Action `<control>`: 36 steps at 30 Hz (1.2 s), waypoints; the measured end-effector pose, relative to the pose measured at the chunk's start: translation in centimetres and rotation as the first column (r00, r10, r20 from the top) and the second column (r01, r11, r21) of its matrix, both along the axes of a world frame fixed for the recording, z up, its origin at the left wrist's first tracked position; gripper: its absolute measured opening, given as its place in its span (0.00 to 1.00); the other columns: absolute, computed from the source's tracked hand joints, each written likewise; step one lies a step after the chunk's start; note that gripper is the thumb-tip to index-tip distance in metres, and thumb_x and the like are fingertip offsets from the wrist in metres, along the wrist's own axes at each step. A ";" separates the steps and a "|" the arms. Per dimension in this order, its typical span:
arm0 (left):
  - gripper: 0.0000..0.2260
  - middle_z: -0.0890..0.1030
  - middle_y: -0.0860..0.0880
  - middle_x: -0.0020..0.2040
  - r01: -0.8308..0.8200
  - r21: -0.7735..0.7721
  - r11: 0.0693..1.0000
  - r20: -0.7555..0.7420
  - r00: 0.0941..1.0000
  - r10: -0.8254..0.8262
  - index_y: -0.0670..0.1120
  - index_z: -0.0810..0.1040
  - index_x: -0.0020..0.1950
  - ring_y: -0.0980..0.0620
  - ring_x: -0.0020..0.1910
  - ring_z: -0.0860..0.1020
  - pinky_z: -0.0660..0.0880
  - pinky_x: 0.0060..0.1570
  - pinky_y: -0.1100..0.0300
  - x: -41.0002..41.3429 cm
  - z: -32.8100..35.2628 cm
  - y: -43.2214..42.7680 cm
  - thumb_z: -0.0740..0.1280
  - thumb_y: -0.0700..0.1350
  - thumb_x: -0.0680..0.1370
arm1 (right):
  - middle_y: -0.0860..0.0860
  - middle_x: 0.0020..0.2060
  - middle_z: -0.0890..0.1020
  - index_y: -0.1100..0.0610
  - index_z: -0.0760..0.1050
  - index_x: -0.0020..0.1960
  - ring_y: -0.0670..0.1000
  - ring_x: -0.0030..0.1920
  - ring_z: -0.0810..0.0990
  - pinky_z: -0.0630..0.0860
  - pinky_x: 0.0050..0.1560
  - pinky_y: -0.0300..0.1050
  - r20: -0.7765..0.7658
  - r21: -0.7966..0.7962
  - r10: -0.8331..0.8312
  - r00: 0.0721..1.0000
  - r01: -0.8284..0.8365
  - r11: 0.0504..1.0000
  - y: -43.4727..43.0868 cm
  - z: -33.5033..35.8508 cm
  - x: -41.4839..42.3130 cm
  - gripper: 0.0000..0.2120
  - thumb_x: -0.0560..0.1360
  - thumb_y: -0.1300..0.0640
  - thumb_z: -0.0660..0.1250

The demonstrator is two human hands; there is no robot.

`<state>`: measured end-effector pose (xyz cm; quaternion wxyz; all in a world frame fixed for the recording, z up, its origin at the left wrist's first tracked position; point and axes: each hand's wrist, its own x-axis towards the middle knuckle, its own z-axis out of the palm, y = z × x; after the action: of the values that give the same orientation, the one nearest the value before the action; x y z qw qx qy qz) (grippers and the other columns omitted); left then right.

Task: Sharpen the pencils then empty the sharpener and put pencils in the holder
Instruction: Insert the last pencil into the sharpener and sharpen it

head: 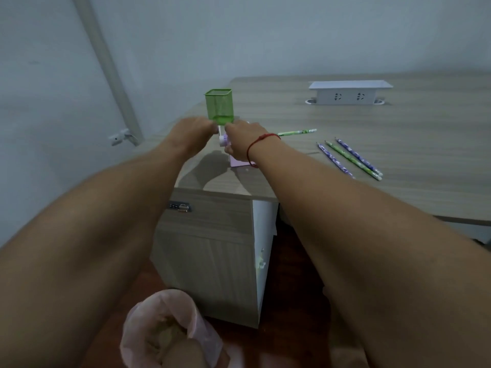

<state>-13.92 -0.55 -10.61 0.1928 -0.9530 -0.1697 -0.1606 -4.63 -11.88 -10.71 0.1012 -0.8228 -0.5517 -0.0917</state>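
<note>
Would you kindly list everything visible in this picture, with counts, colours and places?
desk: 1, grey wood grain, right and centre
pencil holder: 1, green mesh, desk's far left
sharpener: 1, pink-lilac, desk's near edge
pencils: 4, two green, two purple; three together at right, one green nearer the sharpener
socket box: 1, white, far on the desk
cabinet: 1, wood with white side, under the desk
bin bag: 1, pink, floor
bracelet: 1, red, right wrist
left grip: 1, bare hand, at the sharpener, blurred
right grip: 1, bare hand, holds the sharpener
</note>
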 end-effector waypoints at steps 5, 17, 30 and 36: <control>0.10 0.79 0.32 0.49 0.064 0.013 0.998 0.111 0.992 -0.065 0.39 0.78 0.55 0.33 0.49 0.78 0.73 0.44 0.48 0.2 1.3 -0.8 0.59 0.40 0.80 | 0.58 0.60 0.79 0.58 0.73 0.64 0.59 0.60 0.78 0.74 0.55 0.49 0.015 -0.028 -0.039 0.999 0.039 0.999 0.1 1.0 0.2 0.15 0.78 0.55 0.63; 0.09 0.80 0.34 0.47 0.032 -0.091 0.995 0.173 0.985 -0.016 0.40 0.76 0.57 0.33 0.46 0.79 0.73 0.42 0.47 -3.2 -1.9 -4.4 0.59 0.37 0.79 | 0.59 0.57 0.79 0.61 0.75 0.60 0.60 0.56 0.79 0.73 0.52 0.48 0.046 -0.049 -0.049 0.998 0.051 0.997 -0.5 0.6 -1.4 0.15 0.79 0.53 0.61; 0.12 0.80 0.37 0.55 -0.191 -0.161 0.968 -0.138 0.976 0.170 0.39 0.78 0.56 0.38 0.54 0.78 0.74 0.54 0.50 -2.1 -5.5 -2.8 0.60 0.42 0.79 | 0.60 0.57 0.78 0.61 0.73 0.60 0.60 0.56 0.78 0.73 0.53 0.51 0.088 0.005 0.035 0.996 -0.036 0.999 0.2 -0.3 -1.4 0.16 0.78 0.52 0.58; 0.14 0.79 0.38 0.51 -0.172 -0.161 0.972 -0.184 0.973 0.142 0.40 0.78 0.55 0.39 0.50 0.78 0.73 0.47 0.51 -0.8 -4.3 -0.6 0.57 0.45 0.81 | 0.60 0.57 0.78 0.60 0.75 0.58 0.61 0.55 0.78 0.74 0.52 0.50 0.093 0.026 0.057 0.994 -0.060 0.998 0.1 -0.5 -0.8 0.16 0.77 0.51 0.59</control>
<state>-14.75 -1.10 -14.90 0.1340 -0.9600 -0.2412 -0.0468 -5.39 -11.78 -11.23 0.0901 -0.7997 -0.5782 -0.1343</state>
